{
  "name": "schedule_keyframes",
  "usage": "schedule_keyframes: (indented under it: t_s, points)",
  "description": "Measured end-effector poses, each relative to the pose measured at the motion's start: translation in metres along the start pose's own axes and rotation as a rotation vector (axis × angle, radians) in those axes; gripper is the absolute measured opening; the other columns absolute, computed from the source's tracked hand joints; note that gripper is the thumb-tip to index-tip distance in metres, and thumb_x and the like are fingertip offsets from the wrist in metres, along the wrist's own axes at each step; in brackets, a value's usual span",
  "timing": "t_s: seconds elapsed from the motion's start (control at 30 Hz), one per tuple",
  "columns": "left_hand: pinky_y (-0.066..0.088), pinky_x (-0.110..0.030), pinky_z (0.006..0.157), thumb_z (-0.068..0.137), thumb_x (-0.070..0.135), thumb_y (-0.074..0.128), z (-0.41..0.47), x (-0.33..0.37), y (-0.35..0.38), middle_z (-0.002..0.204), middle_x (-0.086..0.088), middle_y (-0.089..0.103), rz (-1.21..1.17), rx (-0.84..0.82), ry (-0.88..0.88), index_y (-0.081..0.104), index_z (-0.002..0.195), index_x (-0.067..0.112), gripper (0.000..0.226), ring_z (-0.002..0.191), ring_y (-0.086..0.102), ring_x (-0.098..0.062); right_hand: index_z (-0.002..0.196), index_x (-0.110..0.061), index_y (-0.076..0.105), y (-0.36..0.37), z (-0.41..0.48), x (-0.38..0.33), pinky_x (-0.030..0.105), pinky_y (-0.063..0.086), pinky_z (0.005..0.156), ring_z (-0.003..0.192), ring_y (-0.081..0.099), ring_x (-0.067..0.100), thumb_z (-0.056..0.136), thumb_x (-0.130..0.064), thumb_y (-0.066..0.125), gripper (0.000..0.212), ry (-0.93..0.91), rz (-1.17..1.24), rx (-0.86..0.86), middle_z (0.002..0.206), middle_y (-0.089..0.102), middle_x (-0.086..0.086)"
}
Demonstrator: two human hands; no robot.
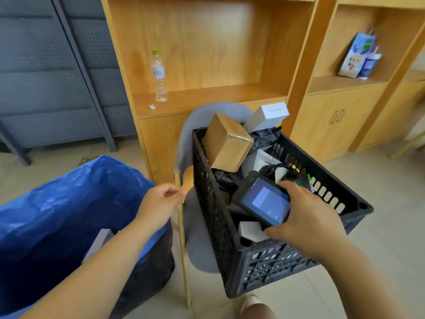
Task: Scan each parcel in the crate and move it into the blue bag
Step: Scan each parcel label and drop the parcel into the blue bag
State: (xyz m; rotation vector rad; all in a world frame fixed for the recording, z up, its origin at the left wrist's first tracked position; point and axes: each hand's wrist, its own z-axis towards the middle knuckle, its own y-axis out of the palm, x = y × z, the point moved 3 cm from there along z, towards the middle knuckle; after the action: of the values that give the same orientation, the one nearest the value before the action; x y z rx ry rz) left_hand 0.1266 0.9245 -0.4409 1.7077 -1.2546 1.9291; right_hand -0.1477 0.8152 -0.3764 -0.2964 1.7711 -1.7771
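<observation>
Now | right hand [308,218] grips scanner [264,201] over crate [259,268] | left hand [158,201] loosely curled

I've got the R hand [305,217] over the black crate [264,268], fingers wrapped round the scanner [264,201], screen lit and facing up at me. L hand [161,199] is loosely curled w/ nothing in it, above the rim of the blue bag [57,199] and just beside a wooden chair leg [182,238]; can't tell if they touch. Crate sits on a grey chair [197,240]. Inside: brown cardboard box [227,143] tilted at the back, white box [266,116] sticking out behind it, black poly bags [264,137], small white parcel [250,231] at the front, below the scanner. Behind: wooden shelf unit [207,97] w/ a water bottle [159,77] upright, and a gift bag [358,56] on the shelf to the right.
</observation>
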Motion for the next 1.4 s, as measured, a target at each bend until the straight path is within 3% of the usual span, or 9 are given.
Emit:
schedule_keyframes:
  t_s: [0.1,0.2,0.4,0.57,0.77,0.93,1.1,1.23,1.4]
  points:
    - [0.051,-0.035,0.071,0.088,0.034,0.064,0.030,0.036,0.038,0.075,0.006,0.067,0.073,-0.056,0.107,0.067,0.084,0.029,0.007,0.077,0.063,-0.013,0.133,-0.030,0.032,-0.012,0.012,0.025,0.034,0.047,0.068,0.090,0.053,0.018,0.051,-0.058,0.076,0.097,0.054,0.001,0.026,0.110,0.052,-0.008]
    - [0.047,-0.027,0.073,0.086,0.038,0.066,0.064,0.065,0.072,0.096,0.010,0.063,0.198,-0.055,0.237,0.062,0.099,0.029,0.016,0.091,0.060,-0.009,0.135,-0.029,0.028,-0.022,0.027,0.047,0.037,0.048,0.076,0.096,0.053,0.020,0.054,-0.056,0.076,0.098,0.094,0.018,0.031,0.115,0.051,-0.007]
    - [0.040,-0.046,0.100,0.084,0.047,0.063,0.129,0.096,0.126,0.138,-0.010,0.032,0.644,-0.012,0.351,0.036,0.141,0.029,0.065,0.123,0.036,-0.037,0.133,-0.029,0.028,-0.028,0.066,0.080,0.034,0.041,0.072,0.089,0.048,0.017,0.058,-0.055,0.074,0.091,0.125,-0.005,0.066,0.112,0.051,-0.007]
    - [0.029,-0.056,0.107,0.078,0.066,0.059,0.165,0.110,0.158,0.154,-0.011,-0.005,0.933,0.007,0.304,0.016,0.149,0.040,0.087,0.135,0.009,-0.048,0.133,-0.028,0.028,-0.023,0.093,0.096,0.032,0.040,0.070,0.085,0.048,0.016,0.059,-0.052,0.071,0.089,0.122,-0.014,0.084,0.100,0.049,-0.009]
    - [0.042,-0.050,0.090,0.060,0.083,0.059,0.188,0.123,0.176,0.145,-0.016,0.024,1.003,0.144,0.137,0.040,0.133,0.034,0.090,0.116,0.037,-0.046,0.123,-0.028,0.034,-0.010,0.108,0.106,0.033,0.043,0.072,0.086,0.051,0.018,0.058,-0.051,0.070,0.078,0.126,0.017,0.091,0.099,0.051,-0.009]
    - [0.043,-0.044,0.085,0.072,0.072,0.057,0.184,0.120,0.169,0.142,-0.015,0.025,0.993,0.205,0.183,0.049,0.113,0.028,0.060,0.108,0.042,-0.044,0.123,-0.028,0.035,-0.001,0.102,0.109,0.031,0.038,0.071,0.090,0.051,0.016,0.059,-0.052,0.069,0.077,0.135,0.014,0.073,0.102,0.051,-0.011]
    - [0.047,-0.038,0.077,0.075,0.074,0.043,0.179,0.110,0.127,0.137,-0.017,0.032,0.922,0.142,0.023,0.029,0.135,0.031,0.074,0.101,0.050,-0.038,0.135,-0.028,0.027,-0.005,0.085,0.105,0.031,0.037,0.074,0.097,0.051,0.016,0.060,-0.052,0.069,0.089,0.133,0.010,0.082,0.110,0.051,-0.011]
    - [0.046,-0.041,0.083,0.075,0.060,0.058,0.168,0.113,0.088,0.122,-0.006,0.052,0.521,0.074,-0.036,0.032,0.135,0.030,0.072,0.109,0.050,-0.032,0.137,-0.027,0.026,-0.014,0.067,0.093,0.034,0.042,0.081,0.101,0.051,0.018,0.060,-0.052,0.071,0.093,0.124,0.043,0.099,0.116,0.051,-0.009]
    - [0.034,-0.026,0.058,0.077,0.040,0.072,0.113,0.118,0.050,0.104,0.004,0.052,0.079,0.129,0.086,0.037,0.130,0.026,0.065,0.077,0.049,-0.006,0.139,-0.026,0.025,-0.029,0.038,0.071,0.033,0.044,0.079,0.101,0.052,0.018,0.061,-0.053,0.072,0.095,0.110,0.055,0.134,0.117,0.051,-0.007]
